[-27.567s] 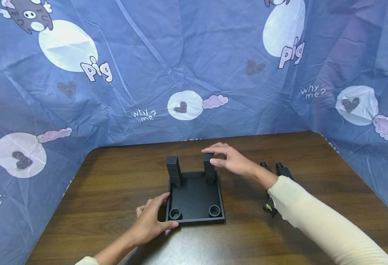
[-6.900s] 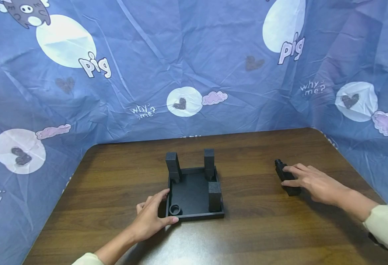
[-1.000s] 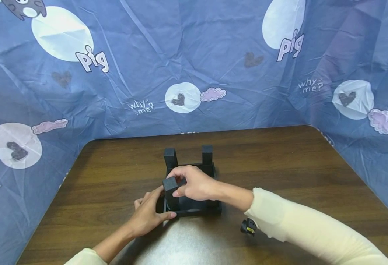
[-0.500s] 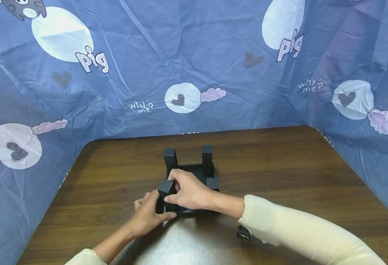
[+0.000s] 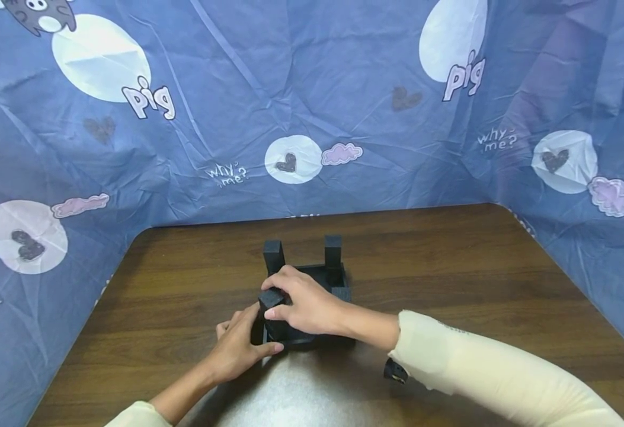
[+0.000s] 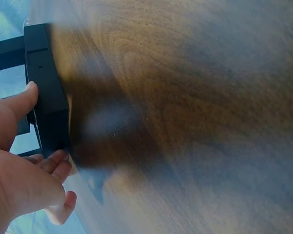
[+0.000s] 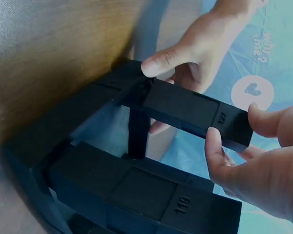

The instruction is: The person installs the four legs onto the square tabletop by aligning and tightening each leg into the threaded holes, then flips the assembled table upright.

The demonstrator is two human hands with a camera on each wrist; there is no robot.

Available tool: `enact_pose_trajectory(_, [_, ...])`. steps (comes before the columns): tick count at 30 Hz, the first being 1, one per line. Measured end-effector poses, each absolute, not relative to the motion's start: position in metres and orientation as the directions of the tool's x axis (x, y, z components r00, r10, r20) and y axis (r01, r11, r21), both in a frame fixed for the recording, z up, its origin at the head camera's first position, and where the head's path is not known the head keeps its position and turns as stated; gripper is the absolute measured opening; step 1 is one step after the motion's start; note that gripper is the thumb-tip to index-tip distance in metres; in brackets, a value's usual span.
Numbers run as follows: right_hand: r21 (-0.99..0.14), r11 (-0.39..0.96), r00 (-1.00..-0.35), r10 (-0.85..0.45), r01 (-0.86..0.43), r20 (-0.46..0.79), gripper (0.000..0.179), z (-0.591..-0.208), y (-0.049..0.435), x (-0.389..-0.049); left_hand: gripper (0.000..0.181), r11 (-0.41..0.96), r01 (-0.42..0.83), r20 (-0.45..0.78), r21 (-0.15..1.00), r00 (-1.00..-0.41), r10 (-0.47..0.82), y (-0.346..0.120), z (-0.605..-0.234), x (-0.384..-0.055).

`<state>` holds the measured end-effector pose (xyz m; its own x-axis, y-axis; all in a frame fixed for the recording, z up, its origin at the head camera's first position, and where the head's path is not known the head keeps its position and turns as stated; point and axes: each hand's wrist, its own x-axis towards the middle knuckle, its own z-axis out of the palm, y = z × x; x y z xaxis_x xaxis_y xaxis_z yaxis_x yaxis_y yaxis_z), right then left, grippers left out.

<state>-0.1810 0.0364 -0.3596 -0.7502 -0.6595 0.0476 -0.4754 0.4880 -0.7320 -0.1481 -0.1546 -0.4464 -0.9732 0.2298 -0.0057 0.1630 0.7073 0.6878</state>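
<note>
A black square tray [image 5: 298,341] with a raised rim lies on the table, bearing an upright black post at each corner. My left hand [image 5: 234,354] grips its near left corner, thumb on the front rim and fingers along the left side. With thumb and fingers my right hand [image 5: 312,305] pinches the upper end of the near left post [image 5: 271,299], marked 127 in the right wrist view. The near right post [image 7: 141,190], marked 119, stands beside it. Behind are the far left post [image 5: 274,254] and far right post [image 5: 333,250]. My right hand hides much of the tray's inside.
The brown wooden table [image 5: 424,255] has rounded far corners. A blue printed cloth [image 5: 301,89] hangs behind it and along both sides. A small black wrist camera [image 5: 395,371] shows under the right sleeve.
Since the oldest frame, posts have come to the two near corners, and none lies on the right any longer. In the last half second, the held post has straightened from a leftward tilt.
</note>
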Motion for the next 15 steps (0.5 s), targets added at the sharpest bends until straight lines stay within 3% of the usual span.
enact_pose_trajectory(6, [-0.710,0.505,-0.769,-0.633,-0.491,0.082,0.023,-0.3577,0.0345,-0.1820,0.082,0.712,0.163,-0.001,0.683,-0.975,0.224,-0.1548,-0.4472,-0.1478])
enact_pose_trajectory(11, [-0.681,0.528,-0.787,-0.605,-0.507,0.117,0.040,-0.3618,0.0307,-0.1829,0.075,0.727,0.172,0.019,0.665,-0.977,0.213,-0.1540,-0.4482,-0.1481])
enact_pose_trajectory(15, [-0.679,0.532,-0.776,-0.625,-0.506,0.089,0.045,-0.3610,0.0318,-0.1835,0.074,0.727,0.176,0.023,0.664,-0.976,0.216,-0.1536,-0.4476,-0.1478])
